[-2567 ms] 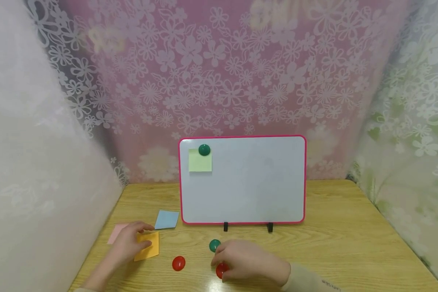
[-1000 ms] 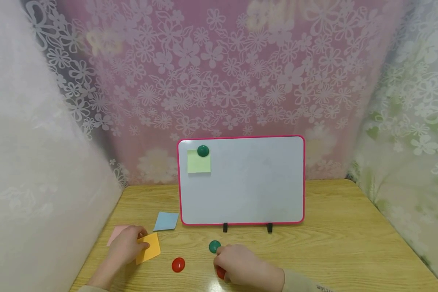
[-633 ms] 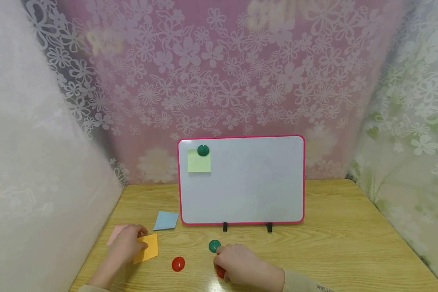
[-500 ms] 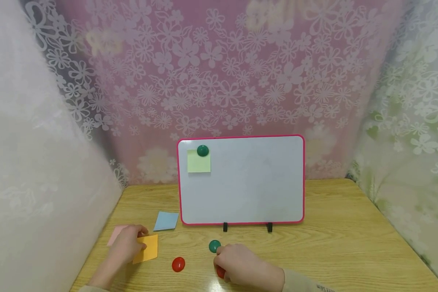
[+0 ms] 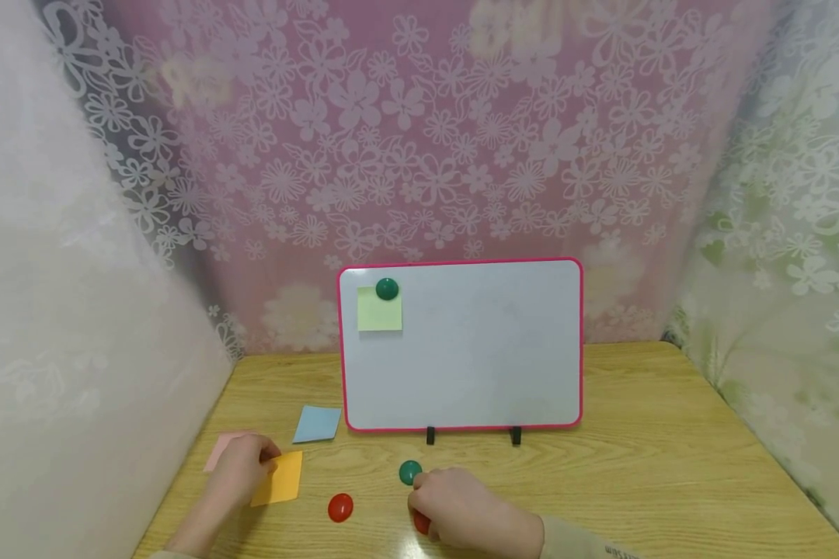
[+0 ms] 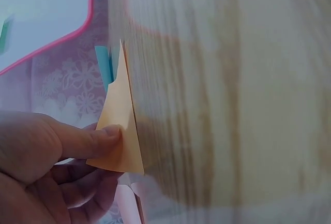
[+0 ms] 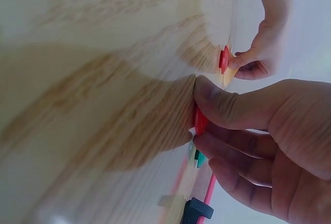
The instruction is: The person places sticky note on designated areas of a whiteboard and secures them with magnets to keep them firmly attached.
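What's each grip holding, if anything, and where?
Left grip: orange note, pinched by its left side (head view). Right grip: red magnet, by its rim.

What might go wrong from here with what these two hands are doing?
The right hand pinches a red disc close to a green disc on the table, so lifting it might nudge the green one. The left hand pinches an orange note that looks bent in the left wrist view, so a firmer grip could crease it.
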